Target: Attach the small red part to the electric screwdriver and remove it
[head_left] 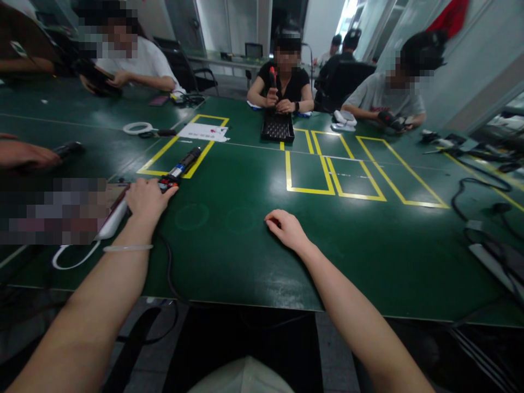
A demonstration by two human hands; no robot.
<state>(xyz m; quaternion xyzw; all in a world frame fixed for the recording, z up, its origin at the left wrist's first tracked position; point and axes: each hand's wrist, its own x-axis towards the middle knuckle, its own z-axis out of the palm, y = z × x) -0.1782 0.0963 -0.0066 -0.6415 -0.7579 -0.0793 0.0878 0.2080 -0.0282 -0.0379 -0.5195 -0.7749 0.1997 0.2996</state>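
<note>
My left hand lies on a long tool with a black, blue and red barrel, fingers closed over its near end. A white handle part with a white cord trails from under that hand toward the table edge. My right hand rests on the green table with its fingers curled under, and nothing shows in it. A thin bracelet circles my left wrist.
Yellow tape rectangles mark the tabletop ahead. A black tray sits before a person opposite. White paper and a white coiled cable lie at far left. Cables and a power strip crowd the right edge. Other people sit around.
</note>
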